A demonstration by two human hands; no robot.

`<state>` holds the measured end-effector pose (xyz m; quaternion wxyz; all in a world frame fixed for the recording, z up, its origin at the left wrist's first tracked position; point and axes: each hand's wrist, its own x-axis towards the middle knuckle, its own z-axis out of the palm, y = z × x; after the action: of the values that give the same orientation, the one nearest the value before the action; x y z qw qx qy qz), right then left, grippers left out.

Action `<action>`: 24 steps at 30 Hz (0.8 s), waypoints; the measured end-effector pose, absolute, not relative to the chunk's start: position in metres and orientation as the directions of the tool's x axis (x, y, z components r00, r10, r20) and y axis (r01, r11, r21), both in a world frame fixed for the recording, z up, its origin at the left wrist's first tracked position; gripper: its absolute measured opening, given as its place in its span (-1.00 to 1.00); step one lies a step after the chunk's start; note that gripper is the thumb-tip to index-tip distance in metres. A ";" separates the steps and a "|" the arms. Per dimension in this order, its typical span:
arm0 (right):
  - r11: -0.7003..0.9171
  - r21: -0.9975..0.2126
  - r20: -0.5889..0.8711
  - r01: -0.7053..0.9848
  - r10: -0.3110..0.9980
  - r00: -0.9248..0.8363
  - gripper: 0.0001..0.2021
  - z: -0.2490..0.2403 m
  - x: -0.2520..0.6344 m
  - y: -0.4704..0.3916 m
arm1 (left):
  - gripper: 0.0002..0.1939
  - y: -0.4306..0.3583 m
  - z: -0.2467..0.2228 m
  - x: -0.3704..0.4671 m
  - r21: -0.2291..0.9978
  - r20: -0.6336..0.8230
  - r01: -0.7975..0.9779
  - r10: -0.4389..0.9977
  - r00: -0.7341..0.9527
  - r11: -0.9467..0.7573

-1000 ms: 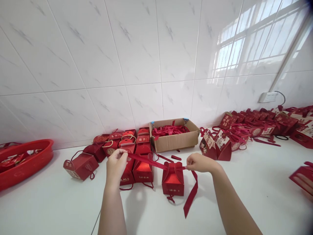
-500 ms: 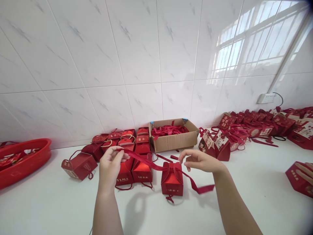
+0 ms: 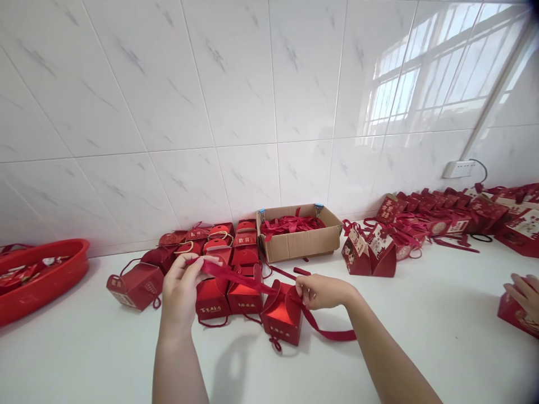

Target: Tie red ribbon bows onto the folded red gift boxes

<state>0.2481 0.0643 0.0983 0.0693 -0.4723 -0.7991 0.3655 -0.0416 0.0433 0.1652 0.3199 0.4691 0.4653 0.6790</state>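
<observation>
A small red gift box [image 3: 283, 318] with gold lettering stands turned at an angle on the white table, a thin cord hanging at its base. Through its top runs a dark red ribbon [image 3: 242, 277]. My left hand [image 3: 182, 286] pinches one end of this ribbon and draws it taut to the left, above the other boxes. At the top of the box, my right hand [image 3: 323, 290] is closed on the ribbon where it comes out; its fingertips are partly hidden. The ribbon's loose tail curves down on the right.
Several red boxes [image 3: 245, 297] stand in rows behind. Beyond is a cardboard box [image 3: 301, 247] of ribbons. A red basin [image 3: 50, 280] holds small packets at left. More decorated boxes [image 3: 382, 252] line the right. Another person's hand [image 3: 524, 293] rests on a box at far right.
My right hand has come down and closed on the ribbon at the box top. The box has shifted left and turned, and my left hand has moved slightly left with the ribbon.
</observation>
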 end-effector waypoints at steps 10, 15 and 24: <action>0.261 -0.586 -0.276 0.767 0.826 -0.491 -0.57 0.096 0.236 0.059 | -0.86 0.036 0.172 -0.049 0.911 0.337 -0.141 0.897 -0.285 -0.387; 0.273 -0.582 -0.247 0.766 0.839 -0.486 -0.64 0.093 0.227 0.059 | -0.89 0.028 0.174 -0.051 0.883 0.355 -0.218 0.894 -0.272 -0.416; 0.162 -0.643 -0.360 0.749 0.799 -0.482 -0.73 0.110 0.261 0.058 | -0.97 0.028 0.173 -0.056 0.868 0.374 -0.223 0.879 -0.296 -0.444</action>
<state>0.2606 0.0581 0.1097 0.0313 -0.5080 -0.7617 0.4010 -0.0564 0.0277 0.1732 0.3833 0.4531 0.3622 0.7188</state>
